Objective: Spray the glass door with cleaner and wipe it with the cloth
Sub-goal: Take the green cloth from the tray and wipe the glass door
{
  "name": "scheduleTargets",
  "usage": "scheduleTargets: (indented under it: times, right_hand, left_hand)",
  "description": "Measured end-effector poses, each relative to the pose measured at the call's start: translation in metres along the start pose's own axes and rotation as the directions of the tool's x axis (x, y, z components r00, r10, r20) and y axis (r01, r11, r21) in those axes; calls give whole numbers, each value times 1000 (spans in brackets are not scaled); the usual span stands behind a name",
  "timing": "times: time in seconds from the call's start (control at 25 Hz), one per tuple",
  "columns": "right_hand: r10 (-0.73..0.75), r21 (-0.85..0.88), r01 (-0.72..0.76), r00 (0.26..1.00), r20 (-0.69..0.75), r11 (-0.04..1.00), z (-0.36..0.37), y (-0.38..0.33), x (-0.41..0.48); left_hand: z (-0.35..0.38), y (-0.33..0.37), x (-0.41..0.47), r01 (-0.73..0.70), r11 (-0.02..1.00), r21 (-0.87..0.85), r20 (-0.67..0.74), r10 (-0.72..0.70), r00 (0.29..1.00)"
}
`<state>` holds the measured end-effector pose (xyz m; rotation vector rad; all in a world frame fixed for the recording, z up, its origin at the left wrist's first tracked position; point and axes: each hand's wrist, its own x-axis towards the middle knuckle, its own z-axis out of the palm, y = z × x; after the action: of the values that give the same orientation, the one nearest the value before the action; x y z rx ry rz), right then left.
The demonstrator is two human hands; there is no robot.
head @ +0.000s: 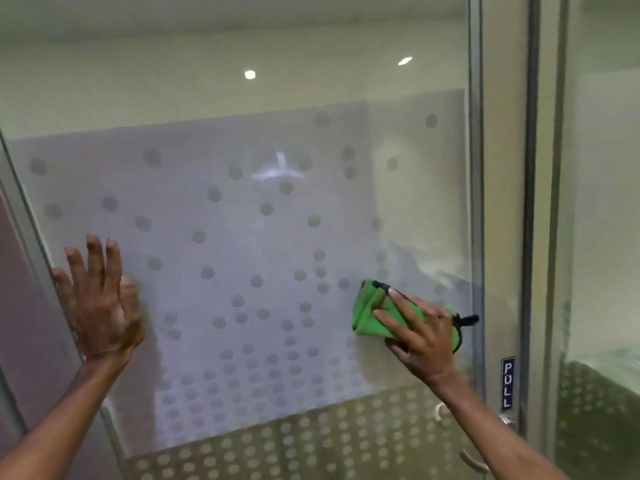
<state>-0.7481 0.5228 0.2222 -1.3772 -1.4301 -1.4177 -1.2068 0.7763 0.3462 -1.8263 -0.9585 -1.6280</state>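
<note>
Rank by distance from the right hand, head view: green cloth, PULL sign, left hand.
From the right hand:
1. Green cloth, pressed under its fingers on the glass.
2. PULL sign, on the frame just right and below.
3. Left hand, flat on the glass, far left.

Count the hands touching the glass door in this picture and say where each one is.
2. The left hand lies flat near the glass door's left edge; the right hand presses the green cloth near its right edge.

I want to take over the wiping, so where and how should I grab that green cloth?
Probably the folded left end of the green cloth, coming from the left. It bulges clear of the right hand, which presses the rest flat against the glass door; the right end sits close to the door frame.
</note>
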Motion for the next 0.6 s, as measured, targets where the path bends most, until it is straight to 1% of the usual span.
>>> scheduleTargets:
  times: [0.04,0.08,0.12,0.16,0.2,0.24,0.28,0.32,0.36,0.44,0.48,0.6]
  right_hand:
    - [135,-59,-137,990,-36,989,-3,11,4]
    - [304,-85,-310,949,-80,947,-7,19,11]
    - [489,-59,-499,863,-123,865,-10,25,23]
    - [656,9,-662,740,-152,749,-13,30,41]
    - [774,94,-771,612,-164,630,-16,36,65]
    - [841,170,-825,514,-168,539,-18,40,92]
    - [868,224,-840,465,-173,495,-19,39,120]
    - [865,250,-828,469,-181,501,-18,32,147]
    - [835,245,-799,516,-188,549,-16,18,168]
    - [713,172,-692,675,-192,701,-8,-28,196]
    - [644,138,-629,742,-187,765,-1,-54,201]
    - [425,111,-412,890,-166,904,23,-128,175]
  left_hand:
    - [1,-2,2,6,1000,2,4,-6,1000]
    - [2,-3,2,11,1000,2,10,-11,1000]
    - [2,-2,2,13,1000,4,15,-14,1000]
    - [3,-1,1,13,1000,8,18,-13,1000]
    - [3,3,2,9,1000,10,17,-9,1000]
    - [2,8,3,5,1000,10,13,-5,1000]
    - [0,14,5,4,1000,12,10,-4,1000]
    - [-3,19,7,4,1000,14,11,-5,1000]
    - [-7,24,7,6,1000,13,17,-6,1000]
    - [-13,30,6,8,1000,15,23,-8,1000]
    - [-14,30,4,10,1000,14,28,-11,1000]
    - [-15,25,4,-1,1000,10,24,0,1000]
